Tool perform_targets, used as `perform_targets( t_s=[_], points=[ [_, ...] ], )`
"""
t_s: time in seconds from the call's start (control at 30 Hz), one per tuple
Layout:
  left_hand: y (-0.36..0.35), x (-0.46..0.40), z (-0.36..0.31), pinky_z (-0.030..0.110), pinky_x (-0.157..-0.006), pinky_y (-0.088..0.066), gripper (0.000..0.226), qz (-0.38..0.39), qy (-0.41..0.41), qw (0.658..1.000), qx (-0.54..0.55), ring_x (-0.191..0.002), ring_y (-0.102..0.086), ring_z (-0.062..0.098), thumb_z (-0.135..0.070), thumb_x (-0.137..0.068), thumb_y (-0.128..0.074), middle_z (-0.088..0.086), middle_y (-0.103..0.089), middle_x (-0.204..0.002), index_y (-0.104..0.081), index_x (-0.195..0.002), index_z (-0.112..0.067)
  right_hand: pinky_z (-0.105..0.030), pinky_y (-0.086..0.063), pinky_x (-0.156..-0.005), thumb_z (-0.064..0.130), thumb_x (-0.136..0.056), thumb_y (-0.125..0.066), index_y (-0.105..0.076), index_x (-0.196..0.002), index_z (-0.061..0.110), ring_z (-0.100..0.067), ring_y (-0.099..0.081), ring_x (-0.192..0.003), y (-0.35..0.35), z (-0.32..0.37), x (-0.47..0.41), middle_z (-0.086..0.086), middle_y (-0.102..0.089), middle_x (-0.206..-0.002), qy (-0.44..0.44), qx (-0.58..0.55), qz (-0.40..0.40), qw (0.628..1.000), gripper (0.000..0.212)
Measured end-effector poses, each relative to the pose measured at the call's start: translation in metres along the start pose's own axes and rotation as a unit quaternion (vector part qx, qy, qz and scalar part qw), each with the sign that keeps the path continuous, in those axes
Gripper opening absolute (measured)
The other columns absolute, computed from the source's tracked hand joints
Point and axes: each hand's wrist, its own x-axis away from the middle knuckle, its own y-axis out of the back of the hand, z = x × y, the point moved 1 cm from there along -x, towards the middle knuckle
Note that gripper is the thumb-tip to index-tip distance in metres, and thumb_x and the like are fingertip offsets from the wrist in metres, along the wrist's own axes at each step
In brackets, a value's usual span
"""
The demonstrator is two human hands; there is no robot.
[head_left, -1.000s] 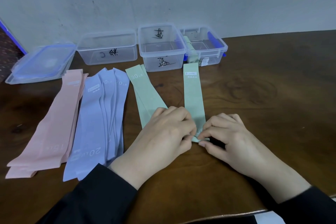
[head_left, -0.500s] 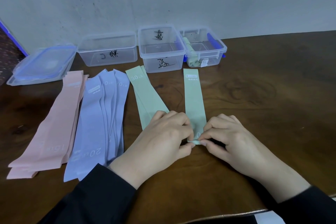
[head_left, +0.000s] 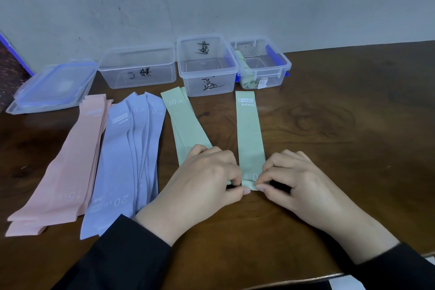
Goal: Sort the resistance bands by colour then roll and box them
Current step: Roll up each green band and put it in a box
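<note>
1. Dark wooden table (head_left: 329,172) set against a grey wall.
2. We note a green band (head_left: 249,139) lying flat, near end folded.
3. Our left hand (head_left: 202,179) and right hand (head_left: 296,179) pinch that fold with curled fingers.

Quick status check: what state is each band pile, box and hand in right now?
Single green resistance band: flat, near end just starting to roll.
Left hand: pinching that end.
Right hand: pinching that end.
Green band pile: flat, unrolled.
Purple band pile: flat.
Pink band pile: flat.
Right clear plastic box: open, holds a rolled green band.
</note>
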Motion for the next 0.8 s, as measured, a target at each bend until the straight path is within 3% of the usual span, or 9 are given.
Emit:
perform_targets(
  t_s=[0.13,0.3,0.47,0.8],
  points=[
    [0.0017,0.0005,-0.0033,0.035,-0.093,-0.041,0.018,0.004,-0.013,1.000,-0.008,-0.093,-0.051,0.006,-0.051,-0.089,-0.064,-0.017,-0.056,-0.097,-0.062,-0.090,-0.033,-0.032,-0.044,-0.083,0.044,-0.097,-0.057,-0.077,-0.097,0.033,-0.007,-0.057,-0.091,-0.0016,-0.0009,-0.0004,0.022,-0.059,-0.094,0.001,-0.003,-0.002,1.000,0.023],
    [0.0023,0.0003,-0.0063,0.033,-0.094,-0.042,0.020,0.010,-0.012,1.000,-0.016,-0.096,-0.051,0.006,-0.047,-0.090,-0.065,-0.017,-0.056,-0.104,-0.060,-0.105,-0.034,-0.033,-0.044,-0.083,0.045,-0.098,-0.056,-0.076,-0.096,0.033,-0.008,-0.056,-0.092,-0.0016,-0.0012,-0.0006,0.022,-0.058,-0.094,0.001,-0.011,-0.001,1.000,0.023],
    [0.0011,0.0006,-0.0076,0.032,-0.091,-0.041,0.014,0.021,-0.014,0.999,-0.025,-0.093,-0.049,0.006,-0.042,-0.094,-0.062,-0.016,-0.055,-0.097,-0.072,-0.097,-0.033,-0.032,-0.044,-0.086,0.049,-0.094,-0.061,-0.074,-0.101,0.033,-0.007,-0.054,-0.097,0.0001,-0.0026,0.0005,0.023,-0.056,-0.100,-0.002,-0.015,0.014,1.000,0.022],
    [-0.0034,-0.0009,-0.0081,0.029,-0.094,-0.040,0.024,0.002,0.024,1.000,-0.012,-0.093,-0.048,0.005,-0.045,-0.100,-0.050,-0.018,-0.055,-0.099,-0.070,-0.098,-0.034,-0.035,-0.047,-0.089,0.043,-0.094,-0.061,-0.074,-0.104,0.035,-0.007,-0.058,-0.099,0.0011,-0.0035,-0.0036,0.024,-0.061,-0.097,-0.031,-0.036,0.004,0.999,0.018]
  ],
)
